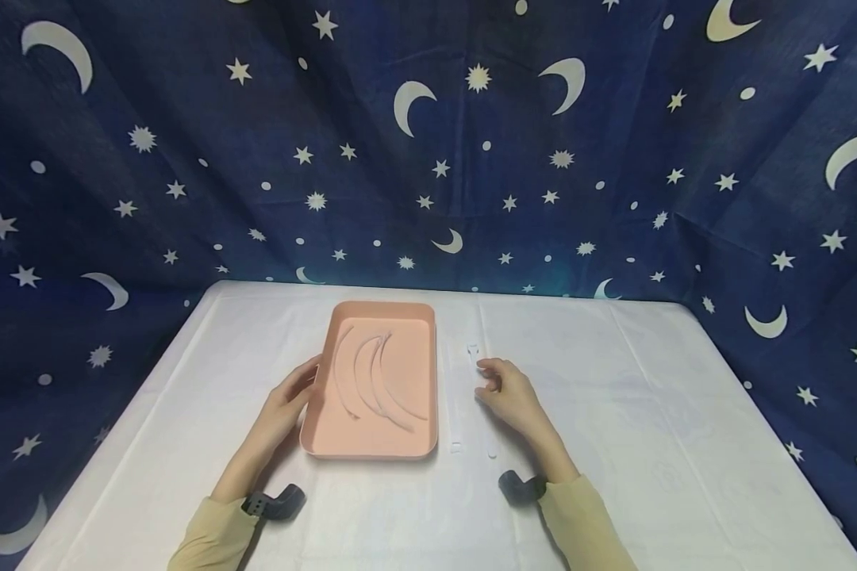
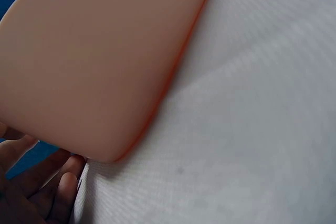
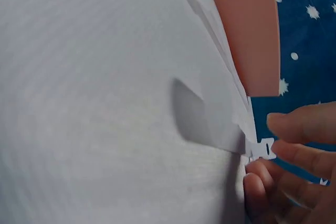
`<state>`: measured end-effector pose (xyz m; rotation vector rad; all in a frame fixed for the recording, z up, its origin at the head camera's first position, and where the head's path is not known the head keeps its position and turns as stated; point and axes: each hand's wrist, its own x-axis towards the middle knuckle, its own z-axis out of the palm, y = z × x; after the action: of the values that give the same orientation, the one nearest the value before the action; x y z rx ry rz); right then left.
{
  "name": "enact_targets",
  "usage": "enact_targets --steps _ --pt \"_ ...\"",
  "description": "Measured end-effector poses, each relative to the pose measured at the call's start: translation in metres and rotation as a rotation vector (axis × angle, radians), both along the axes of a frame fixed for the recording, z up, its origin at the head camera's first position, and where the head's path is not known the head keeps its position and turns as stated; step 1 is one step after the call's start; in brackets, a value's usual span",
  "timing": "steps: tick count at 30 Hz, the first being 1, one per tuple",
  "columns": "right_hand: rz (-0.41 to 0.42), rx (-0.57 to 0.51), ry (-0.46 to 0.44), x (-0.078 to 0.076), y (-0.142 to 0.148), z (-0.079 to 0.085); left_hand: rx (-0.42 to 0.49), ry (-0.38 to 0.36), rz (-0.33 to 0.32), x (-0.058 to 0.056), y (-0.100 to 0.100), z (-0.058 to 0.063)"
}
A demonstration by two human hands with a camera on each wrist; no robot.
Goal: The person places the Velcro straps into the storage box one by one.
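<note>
My left hand [image 1: 284,403] rests at the left wall of a pink rectangular tray [image 1: 371,446], its fingers [image 2: 65,190] beside the outer wall in the left wrist view. Several thin pale curved strips [image 1: 339,373] lie inside the tray. To the right of it, my right hand [image 1: 513,396] hovers over a white flat strip [image 1: 473,350] with a slotted end; its fingers are loosely bent with thumb and forefinger apart. In the right wrist view the slotted tab [image 3: 266,148] shows just past the fingertips. A second white strip [image 1: 455,446] lies between the tray and that strip.
White cloth [image 1: 657,428] covers the table. Behind it hangs a dark blue curtain [image 1: 371,182] with moons and stars. Each wrist wears a black camera mount, such as the left mount [image 1: 282,503].
</note>
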<state>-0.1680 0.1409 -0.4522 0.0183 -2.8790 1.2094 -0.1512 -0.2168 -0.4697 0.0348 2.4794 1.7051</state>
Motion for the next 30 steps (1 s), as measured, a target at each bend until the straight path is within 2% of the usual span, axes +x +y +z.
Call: enact_targets --steps 5,13,22,30 --pt "0.015 0.138 -0.011 0.001 -0.007 0.003 -0.002 0.0 -0.003 -0.001 0.0 0.0" --pt "0.07 0.296 0.05 0.004 -0.014 0.007 -0.022 0.001 0.004 -0.002 0.0 -0.001" --pt "0.077 0.32 0.043 0.004 -0.018 0.006 -0.028 -0.016 0.013 -0.002 0.0 0.0" --pt "0.06 0.226 0.023 0.003 -0.011 0.003 -0.015 -0.012 0.012 -0.001 0.0 -0.001"
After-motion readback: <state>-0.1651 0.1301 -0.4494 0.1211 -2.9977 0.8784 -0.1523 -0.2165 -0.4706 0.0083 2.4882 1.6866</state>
